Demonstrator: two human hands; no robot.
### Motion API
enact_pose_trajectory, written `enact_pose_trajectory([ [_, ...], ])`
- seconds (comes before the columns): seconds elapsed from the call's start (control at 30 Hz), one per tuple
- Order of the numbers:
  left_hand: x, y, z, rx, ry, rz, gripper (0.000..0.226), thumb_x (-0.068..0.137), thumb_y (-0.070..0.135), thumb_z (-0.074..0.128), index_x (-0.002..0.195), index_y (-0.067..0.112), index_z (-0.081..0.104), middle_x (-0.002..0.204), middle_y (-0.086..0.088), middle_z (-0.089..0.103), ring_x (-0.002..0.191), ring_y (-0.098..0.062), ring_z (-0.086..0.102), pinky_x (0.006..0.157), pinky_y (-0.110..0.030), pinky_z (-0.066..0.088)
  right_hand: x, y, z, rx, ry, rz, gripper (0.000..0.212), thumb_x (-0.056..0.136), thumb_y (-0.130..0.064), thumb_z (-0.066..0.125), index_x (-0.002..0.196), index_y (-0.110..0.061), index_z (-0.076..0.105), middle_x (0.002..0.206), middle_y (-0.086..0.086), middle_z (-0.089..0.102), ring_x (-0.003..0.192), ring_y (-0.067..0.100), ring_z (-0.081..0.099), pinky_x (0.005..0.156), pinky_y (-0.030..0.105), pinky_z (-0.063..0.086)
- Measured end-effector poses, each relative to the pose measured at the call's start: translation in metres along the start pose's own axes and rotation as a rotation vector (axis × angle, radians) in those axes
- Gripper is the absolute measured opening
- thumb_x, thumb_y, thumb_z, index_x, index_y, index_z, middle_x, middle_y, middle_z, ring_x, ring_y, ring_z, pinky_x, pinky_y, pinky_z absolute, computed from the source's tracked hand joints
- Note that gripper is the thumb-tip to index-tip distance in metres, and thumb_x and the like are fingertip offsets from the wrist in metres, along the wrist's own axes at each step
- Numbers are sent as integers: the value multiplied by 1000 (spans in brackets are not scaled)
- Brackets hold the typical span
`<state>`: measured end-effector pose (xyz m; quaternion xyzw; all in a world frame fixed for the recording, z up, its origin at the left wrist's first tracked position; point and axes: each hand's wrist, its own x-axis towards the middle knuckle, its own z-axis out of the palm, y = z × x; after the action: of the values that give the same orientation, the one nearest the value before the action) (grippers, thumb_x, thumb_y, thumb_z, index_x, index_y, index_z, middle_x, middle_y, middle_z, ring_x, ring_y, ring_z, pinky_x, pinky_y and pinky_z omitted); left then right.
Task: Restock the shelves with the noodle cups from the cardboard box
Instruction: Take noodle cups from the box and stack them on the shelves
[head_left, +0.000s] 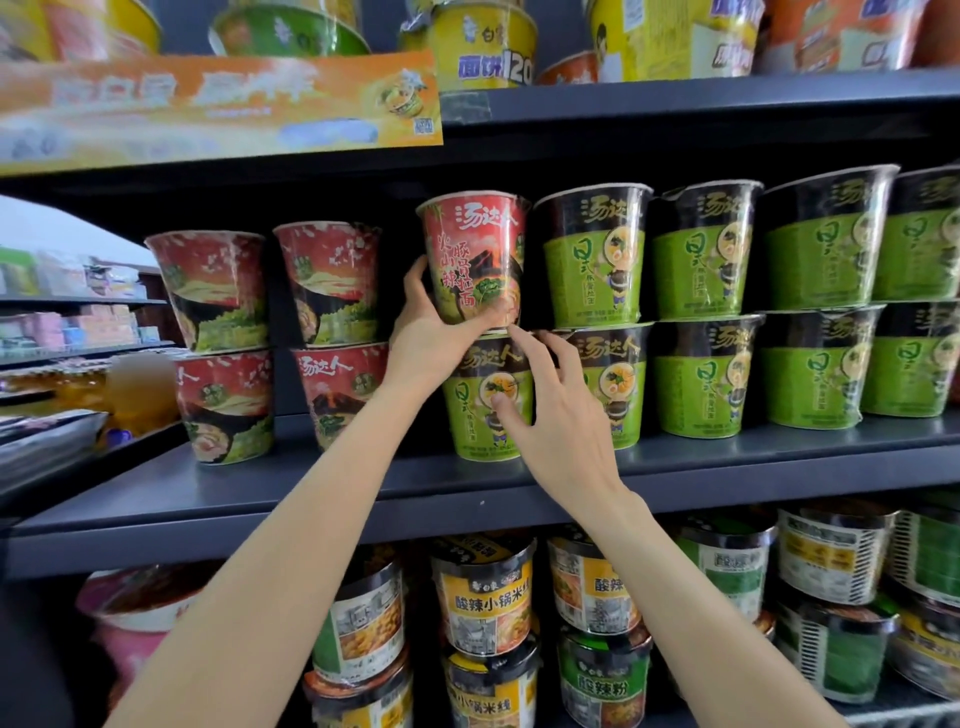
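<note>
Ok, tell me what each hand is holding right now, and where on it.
The left hand grips the red plastic-wrapped noodle cup around its lower side. The right hand holds nothing; its fingers are spread, touching the green noodle cup beneath.

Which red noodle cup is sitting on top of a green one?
The red cup gripped by the left hand. It sits on a green cup, touched by the right hand; the other red cups are stacked on red ones.
</note>
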<state>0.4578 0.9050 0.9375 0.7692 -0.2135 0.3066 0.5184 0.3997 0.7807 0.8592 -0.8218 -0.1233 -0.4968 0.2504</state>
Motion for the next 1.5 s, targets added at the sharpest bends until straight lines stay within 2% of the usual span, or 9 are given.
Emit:
enact_pose_trajectory([
  [0.37, 1, -8, 1, 44, -4, 42, 95, 75, 57, 68, 149, 30, 14, 138, 0, 49, 122, -20, 49, 95, -31, 41, 1, 1, 3, -16, 16, -19, 58, 91, -29, 59, 143, -27, 34, 142, 2, 36, 73, 10, 49, 53, 21, 39],
  [0.5, -5, -4, -3, 8, -24, 45, 97, 76, 61, 64, 150, 26, 13, 144, -2, 42, 128, -18, 44, 102, -33, 38, 2, -4, -1, -107, 102, -29, 55, 91, -26, 58, 142, -21, 38, 143, 8, 39, 109, 22, 53, 74, 22, 44],
  [0.63, -32, -6, -49, 8, 227, 358, 58, 90, 38, 59, 140, 17, 38, 131, -1, 51, 118, -12, 50, 100, -32, 43, 5, -31, -1, 30, 242, -260, 46, 90, -11, 55, 136, -8, 45, 134, 11, 49, 119, 22, 50, 93, 17, 38],
  [0.73, -49, -34, -97, 176, 445, 575, 38, 92, 16, 55, 129, 8, 48, 117, -3, 54, 106, -11, 52, 93, -27, 44, 6, -65, 15, 210, 64, -307, 44, 92, -12, 54, 135, -10, 45, 130, 5, 52, 103, 16, 59, 83, 26, 51],
  [0.83, -46, -66, -125, 139, 348, 363, 50, 91, 19, 58, 136, 11, 39, 129, -3, 47, 113, 0, 47, 97, -15, 38, 11, -86, 50, 256, -199, -165, 63, 93, -19, 55, 148, -16, 24, 145, 9, 34, 108, 26, 56, 87, 34, 49],
  [0.93, -36, -88, -131, 136, 112, 89, 73, 89, 27, 63, 148, 21, 20, 146, -4, 38, 129, -10, 41, 106, -23, 32, 25, -91, 80, 136, -394, -18, 87, 92, -25, 57, 151, -21, -7, 154, 25, 10, 117, 45, 49, 99, 45, 42],
  [1.03, -27, -97, -124, 190, -57, -19, 89, 88, 29, 65, 151, 27, 2, 147, 2, 36, 125, -10, 42, 88, -10, 31, 33, -93, 97, 136, -456, 84, 98, 90, -27, 60, 149, -22, -18, 153, 28, 17, 113, 42, 54, 94, 40, 45],
  [1.17, -23, -101, -120, 93, -52, -59, 91, 87, 25, 67, 151, 24, 2, 128, 8, 46, 112, -7, 46, 80, -8, 34, 32, -94, 105, 271, -396, 144, 99, 87, -20, 62, 150, -23, -14, 133, 18, 50, 106, 30, 59, 90, 38, 49],
  [1.5, -38, -93, -127, 136, -10, 23, 97, 76, 51, 69, 150, 25, 12, 140, -3, 50, 125, -19, 50, 96, -26, 37, 11, -97, 75, 312, -241, 190, 91, 88, -29, 64, 152, -25, -1, 135, 2, 53, 113, 21, 57, 90, 29, 46],
])
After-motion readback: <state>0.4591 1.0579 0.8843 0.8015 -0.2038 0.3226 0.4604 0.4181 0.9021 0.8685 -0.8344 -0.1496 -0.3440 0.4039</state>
